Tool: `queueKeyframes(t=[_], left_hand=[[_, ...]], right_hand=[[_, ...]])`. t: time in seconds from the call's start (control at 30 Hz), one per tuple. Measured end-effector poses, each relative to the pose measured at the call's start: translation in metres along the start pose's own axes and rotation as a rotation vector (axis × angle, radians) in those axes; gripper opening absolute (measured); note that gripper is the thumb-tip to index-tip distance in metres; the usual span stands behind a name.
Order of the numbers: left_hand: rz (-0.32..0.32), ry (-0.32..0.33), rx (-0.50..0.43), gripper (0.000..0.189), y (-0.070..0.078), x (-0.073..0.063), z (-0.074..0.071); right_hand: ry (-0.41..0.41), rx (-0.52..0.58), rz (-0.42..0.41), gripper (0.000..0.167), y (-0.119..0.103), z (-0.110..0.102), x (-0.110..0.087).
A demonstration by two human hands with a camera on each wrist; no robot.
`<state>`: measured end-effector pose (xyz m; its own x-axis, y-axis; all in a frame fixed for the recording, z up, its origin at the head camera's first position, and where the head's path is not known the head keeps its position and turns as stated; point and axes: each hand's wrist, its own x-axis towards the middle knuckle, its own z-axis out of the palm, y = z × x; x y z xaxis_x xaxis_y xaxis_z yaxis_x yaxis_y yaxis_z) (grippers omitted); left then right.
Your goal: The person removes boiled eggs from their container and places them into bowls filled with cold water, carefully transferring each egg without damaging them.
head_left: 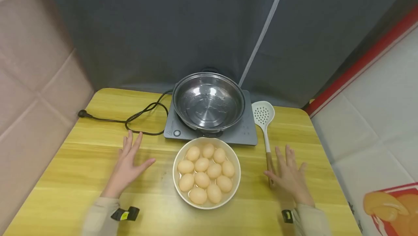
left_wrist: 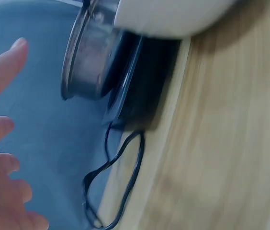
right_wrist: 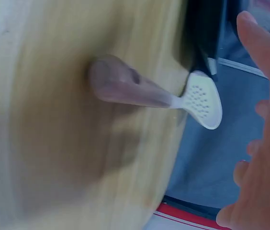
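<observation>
My left hand point(head_left: 125, 169) is held over the left side of the table with fingers spread and nothing in it. On the right, my right hand point(head_left: 290, 178) is also spread and holds nothing, close beside the brown handle of a white slotted skimmer point(head_left: 263, 114). In the right wrist view the skimmer's handle point(right_wrist: 130, 84) lies below that hand. Between the hands stands a cream bowl point(head_left: 176, 178) of brown eggs point(head_left: 202, 179) in liquid. Behind it, a steel pan point(head_left: 209, 107) sits on a grey induction cooktop point(head_left: 249, 134), some clear liquid in its bottom.
A black power cord point(head_left: 140, 114) loops left of the cooktop and ends in a plug point(head_left: 83, 114). Dark grey panels point(head_left: 163, 29) rise behind the wooden table point(head_left: 98, 149). Pale walls flank it, the right one bearing a red strip and a food picture point(head_left: 392, 207).
</observation>
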<state>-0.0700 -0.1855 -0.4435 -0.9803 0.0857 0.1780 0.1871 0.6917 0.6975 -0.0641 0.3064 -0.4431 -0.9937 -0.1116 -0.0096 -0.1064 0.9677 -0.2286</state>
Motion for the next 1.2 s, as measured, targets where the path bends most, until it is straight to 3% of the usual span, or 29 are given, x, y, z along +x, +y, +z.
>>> queueKeyframes(t=[0.17, 0.43, 0.6, 0.93, 1.03, 1.2], left_hand=[[-0.043, -0.012, -0.136, 0.081, 0.008, -0.004, 0.018], [-0.004, 0.026, -0.285, 0.06, 0.021, -0.005, 0.062], [0.019, 0.057, -0.377, 0.053, 0.028, -0.004, 0.082], [-0.085, -0.037, -0.651, 0.047, 0.041, -0.002, 0.102], [-0.091, -0.048, -0.72, 0.046, 0.043, 0.0, 0.106], [-0.139, -0.034, -0.843, 0.044, 0.042, 0.005, 0.112]], right_hand=[[-0.023, 0.022, 0.017, 0.092, 0.002, 0.01, 0.003], [-0.067, 0.072, 0.078, 0.086, 0.004, 0.023, 0.003], [-0.093, 0.116, 0.089, 0.085, 0.003, 0.031, 0.005], [-0.146, 0.262, 0.212, 0.083, 0.002, 0.042, 0.011], [-0.119, 0.304, 0.252, 0.078, 0.0, 0.047, 0.013], [-0.009, 0.289, 0.28, 0.063, -0.005, 0.053, 0.018]])
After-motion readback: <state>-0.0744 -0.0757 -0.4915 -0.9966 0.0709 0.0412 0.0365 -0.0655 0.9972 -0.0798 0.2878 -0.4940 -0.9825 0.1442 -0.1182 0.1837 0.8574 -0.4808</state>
